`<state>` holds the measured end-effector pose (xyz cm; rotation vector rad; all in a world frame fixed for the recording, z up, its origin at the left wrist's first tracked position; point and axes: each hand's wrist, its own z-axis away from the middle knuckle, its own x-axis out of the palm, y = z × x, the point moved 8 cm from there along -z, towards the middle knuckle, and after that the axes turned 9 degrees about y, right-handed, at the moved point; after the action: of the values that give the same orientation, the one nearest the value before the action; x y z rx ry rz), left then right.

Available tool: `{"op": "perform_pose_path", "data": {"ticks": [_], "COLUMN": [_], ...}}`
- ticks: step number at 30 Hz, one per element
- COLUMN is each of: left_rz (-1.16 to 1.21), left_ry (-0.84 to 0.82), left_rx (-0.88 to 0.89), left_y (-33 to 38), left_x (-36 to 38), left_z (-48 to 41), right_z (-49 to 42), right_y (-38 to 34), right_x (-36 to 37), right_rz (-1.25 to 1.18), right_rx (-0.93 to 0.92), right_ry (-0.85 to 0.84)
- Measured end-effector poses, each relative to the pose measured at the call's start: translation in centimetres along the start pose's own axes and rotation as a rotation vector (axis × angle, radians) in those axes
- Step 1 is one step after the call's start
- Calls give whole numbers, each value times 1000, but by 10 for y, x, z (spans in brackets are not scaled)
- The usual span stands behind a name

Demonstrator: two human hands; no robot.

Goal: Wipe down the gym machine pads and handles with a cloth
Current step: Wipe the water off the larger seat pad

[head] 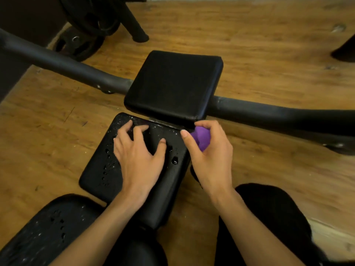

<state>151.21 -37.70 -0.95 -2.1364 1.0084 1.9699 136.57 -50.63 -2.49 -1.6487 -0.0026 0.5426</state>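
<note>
My left hand (138,150) lies flat on the droplet-covered seat pad (99,169), fingers spread and holding nothing. At that pad's far right corner my right hand (211,156) clutches the purple cloth (201,138), bunched tight. I'd open the wad out, lift the left hand clear, then drag overlapping strokes across the pad. Past the pad's far-left side sit weight plates (84,22); a frame tube (57,62) crosses behind it, under the dry back pad (172,83).

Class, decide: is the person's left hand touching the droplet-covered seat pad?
Touching. The head view shows the left hand lying on the wet pad, fingers spread across its surface.
</note>
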Motion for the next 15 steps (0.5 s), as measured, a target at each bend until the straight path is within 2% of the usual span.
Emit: {"op": "perform_pose_path", "data": {"ticks": [4, 6, 8, 12, 15], "left_rz": [-127, -206, -230, -217, -209], "left_ry": [-193, -210, -195, -146, -121], "left_rx": [201, 273, 270, 277, 284], "left_y": [-4, -12, -15, -10, -10], "left_x": [1, 4, 7, 6, 4], "left_z": [26, 35, 37, 37, 39], "right_z": [14, 11, 7, -4, -20], "right_y": [23, 35, 39, 30, 24], "right_x": [-14, -10, -4, -8, -19], "right_rz": [-231, -292, -292, -389, -351], "right_rx": [341, 496, 587, 634, 497], "right_ry": [16, -46, -138, -290, -356]}}
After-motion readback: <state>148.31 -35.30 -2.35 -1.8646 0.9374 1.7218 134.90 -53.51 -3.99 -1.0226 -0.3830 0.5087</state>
